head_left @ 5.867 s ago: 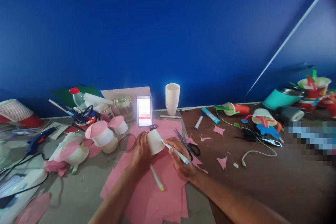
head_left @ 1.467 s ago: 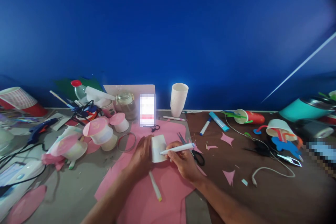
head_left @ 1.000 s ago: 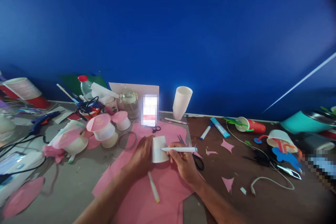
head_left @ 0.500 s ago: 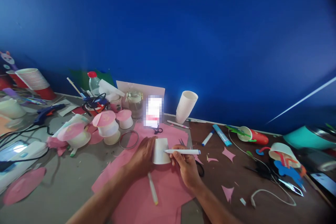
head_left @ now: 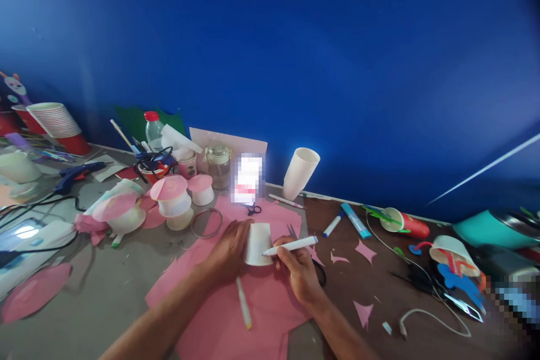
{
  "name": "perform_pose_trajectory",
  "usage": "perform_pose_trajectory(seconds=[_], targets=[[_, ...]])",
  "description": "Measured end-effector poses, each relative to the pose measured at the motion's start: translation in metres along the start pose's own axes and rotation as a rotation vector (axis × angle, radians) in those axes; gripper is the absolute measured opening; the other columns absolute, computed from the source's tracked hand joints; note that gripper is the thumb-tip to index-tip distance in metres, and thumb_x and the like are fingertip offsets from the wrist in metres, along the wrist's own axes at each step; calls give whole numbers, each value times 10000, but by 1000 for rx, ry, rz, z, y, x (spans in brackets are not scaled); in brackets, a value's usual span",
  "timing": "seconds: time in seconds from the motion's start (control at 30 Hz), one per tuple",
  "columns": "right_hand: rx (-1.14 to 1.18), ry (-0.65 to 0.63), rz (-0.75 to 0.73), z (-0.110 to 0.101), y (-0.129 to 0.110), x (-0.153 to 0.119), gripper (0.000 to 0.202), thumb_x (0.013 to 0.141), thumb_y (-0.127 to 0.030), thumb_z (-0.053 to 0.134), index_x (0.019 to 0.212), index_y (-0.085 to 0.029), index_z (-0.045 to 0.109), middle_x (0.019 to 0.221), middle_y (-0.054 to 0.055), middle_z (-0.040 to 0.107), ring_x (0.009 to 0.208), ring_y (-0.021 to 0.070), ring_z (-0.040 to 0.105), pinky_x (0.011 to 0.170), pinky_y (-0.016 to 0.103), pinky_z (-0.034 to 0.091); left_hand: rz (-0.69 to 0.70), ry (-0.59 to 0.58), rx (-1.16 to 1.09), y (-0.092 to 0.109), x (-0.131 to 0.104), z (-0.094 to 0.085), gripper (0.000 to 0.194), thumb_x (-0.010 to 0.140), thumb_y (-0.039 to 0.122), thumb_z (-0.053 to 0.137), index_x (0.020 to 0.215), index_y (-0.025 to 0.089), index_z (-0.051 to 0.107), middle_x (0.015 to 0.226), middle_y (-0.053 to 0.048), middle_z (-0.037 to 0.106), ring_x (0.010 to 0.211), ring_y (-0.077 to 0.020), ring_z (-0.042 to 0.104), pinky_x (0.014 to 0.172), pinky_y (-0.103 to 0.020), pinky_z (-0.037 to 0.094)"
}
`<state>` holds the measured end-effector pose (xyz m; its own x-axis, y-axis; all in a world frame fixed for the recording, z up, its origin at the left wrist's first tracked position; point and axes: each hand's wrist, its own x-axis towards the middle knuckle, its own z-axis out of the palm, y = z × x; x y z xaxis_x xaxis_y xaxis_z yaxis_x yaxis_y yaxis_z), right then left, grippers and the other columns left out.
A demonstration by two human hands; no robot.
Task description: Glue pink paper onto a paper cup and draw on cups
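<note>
An upside-down white paper cup [head_left: 258, 244] stands over pink paper [head_left: 236, 315], gripped along its left side by my left hand [head_left: 231, 247]. Pinched in my right hand [head_left: 297, 270] is a white marker with a blue end [head_left: 295, 244]; its tip meets the cup's lower right side. Any line on the cup is too faint to make out. Just below my left hand lies a white pen with a yellow end [head_left: 243, 304]. Dark scissors handles [head_left: 320, 273] show partly behind my right hand.
A tilted stack of white cups [head_left: 300, 171] stands at the back by the blue wall. Cups with pink paper tops [head_left: 169, 188], a glass jar [head_left: 218, 166] and a glue gun [head_left: 80, 175] are on the left. Pink scraps [head_left: 365, 250], a white cable [head_left: 434, 315] and decorated cups lie right.
The marker has tilted, its back end rising and its tip moving lower on the cup. My left hand keeps its hold. The view has shifted slightly.
</note>
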<state>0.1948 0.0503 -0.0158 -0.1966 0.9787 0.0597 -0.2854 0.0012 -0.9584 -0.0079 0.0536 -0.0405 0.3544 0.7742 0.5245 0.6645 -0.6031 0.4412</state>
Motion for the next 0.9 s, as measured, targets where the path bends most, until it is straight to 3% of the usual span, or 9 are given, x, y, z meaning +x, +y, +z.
perform_pose_trajectory(seconds=[0.17,0.3,0.43,0.57,0.67,0.9], targets=[[16,28,-18,-1,-1,-1,361,787,-541,775,799,-195,674,638,-20,614,519,112,510,514,249,432,10,6,30,1,1,-1,754,723,123,565,1441,101,333,1123,-197,659,985,-340,657,813,-515,585],[-50,-55,-27,-2,-3,-1,375,808,-538,749,703,-194,646,602,-18,585,533,119,500,531,252,432,-21,-7,15,6,3,-4,740,707,110,588,1417,132,380,1098,-167,668,966,-326,657,814,-495,584],[-66,-5,-34,-3,-5,-2,387,794,-582,745,804,-203,665,648,-13,609,530,124,484,527,263,432,-29,-11,17,10,5,-7,696,725,144,597,1389,93,395,1084,-190,666,956,-330,651,792,-501,588],[-141,-74,-63,-4,-4,-3,371,831,-549,726,741,-193,670,630,-20,558,555,121,458,546,257,405,9,-27,41,12,7,-10,660,733,123,580,1366,82,397,1059,-192,663,924,-317,654,776,-484,589],[-172,-55,-83,-5,-3,-4,367,857,-556,695,798,-194,691,670,-11,570,576,130,461,558,264,389,5,-17,39,14,8,-11,648,745,136,587,1364,98,398,1051,-172,669,927,-316,657,787,-481,580],[-247,-106,-117,-5,-9,-6,390,871,-572,670,745,-204,655,652,-16,506,594,142,409,565,273,374,-27,-27,47,21,11,-14,490,778,146,582,1255,139,469,1035,-152,679,911,-300,651,811,-466,568]])
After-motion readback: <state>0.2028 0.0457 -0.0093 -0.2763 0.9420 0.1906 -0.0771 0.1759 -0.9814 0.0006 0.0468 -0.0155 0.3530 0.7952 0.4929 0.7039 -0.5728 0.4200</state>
